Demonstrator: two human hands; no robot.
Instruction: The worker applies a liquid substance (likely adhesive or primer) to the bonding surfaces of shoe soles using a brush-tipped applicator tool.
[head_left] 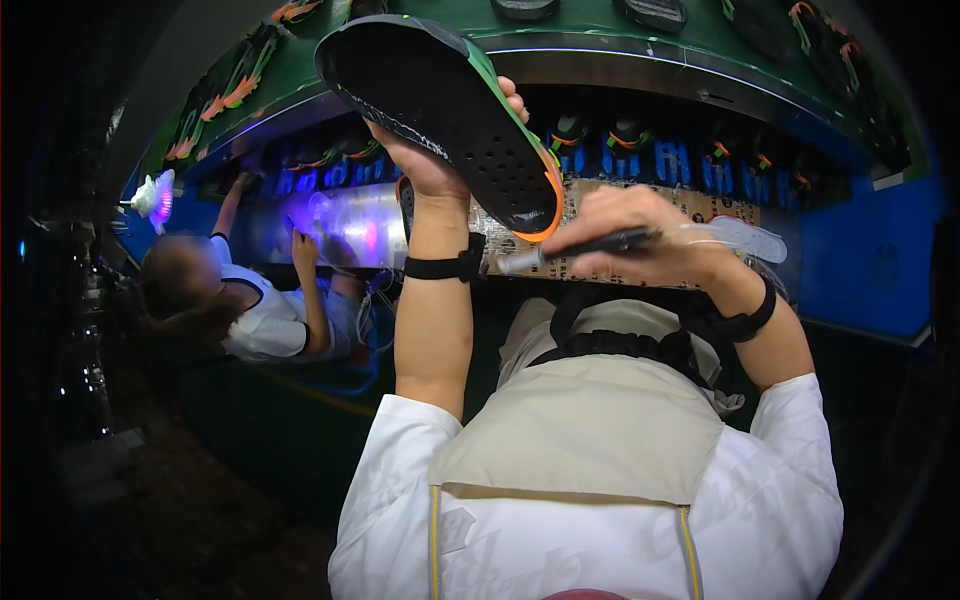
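My left hand point(430, 165) is closed round a black shoe sole point(450, 100) with a green and orange rim, held up tilted with its hollow inner side facing me. Small holes dot the sole's heel, and whitish streaks run along its inner edge. In my right hand point(650, 225), slightly blurred, is a slim hand tool point(620, 242) with a dark handle and a pale metallic tip. That tip lies just below the orange heel rim; whether it touches cannot be told. A thin clear tube or cord trails behind the tool.
Brown taped cardboard point(590, 195) covers the bench, with a pale sole point(750, 240) at its right. Beyond, blue holders point(670, 163) carry more soles below a green conveyor point(570, 30). A co-worker point(270, 310) sits at left beside a purple-lit metal surface point(345, 225).
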